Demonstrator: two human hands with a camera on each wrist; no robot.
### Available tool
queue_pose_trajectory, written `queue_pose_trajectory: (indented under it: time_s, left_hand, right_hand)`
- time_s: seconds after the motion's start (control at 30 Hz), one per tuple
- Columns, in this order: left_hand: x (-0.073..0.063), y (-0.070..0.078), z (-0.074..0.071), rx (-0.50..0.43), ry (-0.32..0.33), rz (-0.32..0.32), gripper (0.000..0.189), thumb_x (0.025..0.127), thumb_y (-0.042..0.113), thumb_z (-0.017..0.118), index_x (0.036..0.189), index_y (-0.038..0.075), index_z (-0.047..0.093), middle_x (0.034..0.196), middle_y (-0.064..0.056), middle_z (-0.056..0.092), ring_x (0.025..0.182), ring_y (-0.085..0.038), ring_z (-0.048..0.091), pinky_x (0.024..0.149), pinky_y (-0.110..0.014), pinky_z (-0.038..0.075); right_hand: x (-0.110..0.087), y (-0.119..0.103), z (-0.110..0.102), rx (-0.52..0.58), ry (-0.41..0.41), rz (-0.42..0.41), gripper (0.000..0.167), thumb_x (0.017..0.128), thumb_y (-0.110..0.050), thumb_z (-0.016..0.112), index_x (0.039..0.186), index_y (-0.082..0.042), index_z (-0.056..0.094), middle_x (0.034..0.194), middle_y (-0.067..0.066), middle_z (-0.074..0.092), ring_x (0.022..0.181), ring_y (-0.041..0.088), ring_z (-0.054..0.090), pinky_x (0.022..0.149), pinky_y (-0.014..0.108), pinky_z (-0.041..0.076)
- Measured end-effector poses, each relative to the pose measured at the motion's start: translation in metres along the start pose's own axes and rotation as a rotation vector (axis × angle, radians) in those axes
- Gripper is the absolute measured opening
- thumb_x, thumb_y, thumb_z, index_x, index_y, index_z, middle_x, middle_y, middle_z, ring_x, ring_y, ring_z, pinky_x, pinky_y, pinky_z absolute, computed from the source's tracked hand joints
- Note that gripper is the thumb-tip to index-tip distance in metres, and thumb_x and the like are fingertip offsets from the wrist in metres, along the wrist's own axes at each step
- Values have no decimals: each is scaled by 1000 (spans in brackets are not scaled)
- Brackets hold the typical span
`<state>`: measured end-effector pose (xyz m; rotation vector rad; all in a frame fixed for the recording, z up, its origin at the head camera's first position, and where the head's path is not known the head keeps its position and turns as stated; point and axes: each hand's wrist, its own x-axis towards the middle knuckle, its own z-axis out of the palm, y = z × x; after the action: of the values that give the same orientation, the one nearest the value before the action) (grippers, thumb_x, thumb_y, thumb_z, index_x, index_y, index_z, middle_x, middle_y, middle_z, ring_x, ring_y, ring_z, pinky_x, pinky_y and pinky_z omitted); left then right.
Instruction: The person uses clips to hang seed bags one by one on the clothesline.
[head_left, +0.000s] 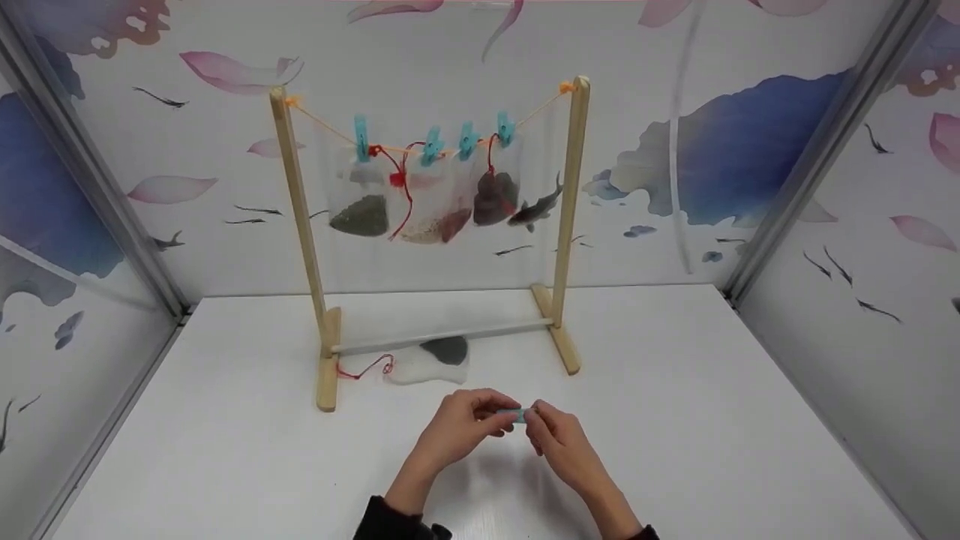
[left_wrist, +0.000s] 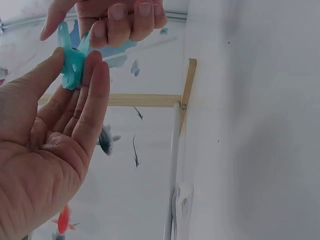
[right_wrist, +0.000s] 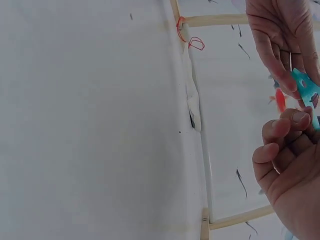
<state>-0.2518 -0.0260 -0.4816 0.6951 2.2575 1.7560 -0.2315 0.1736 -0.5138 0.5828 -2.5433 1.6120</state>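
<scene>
In front of the stand, my left hand (head_left: 461,426) pinches a turquoise clothespin (left_wrist: 73,67) between thumb and fingers. My right hand (head_left: 564,444) holds its other end, where the two handle arms spread apart. Part of the clothespin is hidden by fingers in the head view. A pale sheer pouch (head_left: 420,369) with a dark patch and a red cord lies flat on the table beyond my hands. From an orange line (head_left: 322,122) hang more sheer pouches (head_left: 358,216), clipped by several turquoise clothespins (head_left: 432,146).
The line is tied between two wooden posts (head_left: 573,202) of a stand, joined low down by a white bar (head_left: 442,337). Its wooden feet (head_left: 328,382) rest on the white table (head_left: 225,450). Walls (head_left: 465,45) printed with petals and fish enclose the back and sides.
</scene>
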Motion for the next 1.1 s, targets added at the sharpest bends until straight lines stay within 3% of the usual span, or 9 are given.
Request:
queue_pose_trajectory:
  time_s: [0.2, 0.43, 0.57, 0.67, 0.77, 0.93, 1.0, 1.1]
  left_hand:
    - [2, -2, 0, 62, 17, 5, 22, 94, 32, 70, 108, 16, 75, 97, -8, 77, 86, -26, 74, 72, -21, 57]
    - [1, -3, -1, 126, 26, 9, 26, 92, 37, 71, 109, 17, 74, 104, 3, 76, 92, -8, 71, 80, -21, 56]
    - [2, -5, -5, 160, 31, 13, 26, 93, 38, 70, 111, 19, 73, 108, 4, 75, 99, -12, 71, 85, -24, 57]
    - [3, -10, -12, 217, 84, 3, 29, 95, 39, 66, 115, 17, 72, 111, 1, 74, 103, -17, 70, 88, -30, 57]
    - [2, -19, -24, 322, 186, -22, 33, 97, 35, 65, 121, 13, 68, 120, -6, 70, 112, -24, 66, 92, -38, 56]
    - [-2, -41, -51, 597, 371, -95, 39, 93, 13, 69, 129, 2, 59, 136, -20, 56, 131, -40, 49, 105, -53, 46]
    - [-5, -50, -61, 703, 396, -130, 42, 91, 6, 69, 131, -2, 57, 141, -24, 51, 135, -44, 43, 106, -58, 43]
    - [-10, -59, -69, 815, 369, -176, 46, 90, 1, 68, 133, -6, 54, 145, -30, 47, 136, -49, 39, 102, -63, 43]
  right_hand:
    - [1, -2, -1, -4, 36, -10, 30, 107, -21, 46, 80, -9, 54, 62, -1, 46, 58, -2, 41, 53, 16, 37]
    - [1, 2, 2, -73, 102, -60, 26, 102, -6, 52, 76, -6, 53, 60, 3, 41, 57, -3, 34, 53, 14, 30]
    - [2, 2, 3, -110, 150, -76, 27, 100, -3, 55, 73, -6, 52, 59, 0, 38, 57, -4, 31, 53, 14, 27]
    - [1, 1, 0, -95, 164, -41, 26, 101, -10, 55, 75, -13, 54, 61, -6, 39, 57, -4, 33, 53, 13, 28]
    - [0, 1, -5, -53, 171, -29, 25, 102, -16, 55, 78, -17, 55, 63, -8, 40, 57, -3, 35, 53, 13, 29]
    - [0, 3, -9, -42, 162, -56, 25, 104, -18, 53, 79, -17, 55, 64, -9, 41, 58, -3, 36, 53, 13, 31]
    - [0, 5, -10, -54, 154, -45, 25, 104, -19, 53, 79, -17, 55, 64, -10, 41, 58, -3, 36, 53, 13, 31]
    - [0, 6, -11, -57, 143, -16, 25, 104, -22, 52, 80, -16, 55, 65, -11, 41, 58, -3, 37, 53, 14, 32]
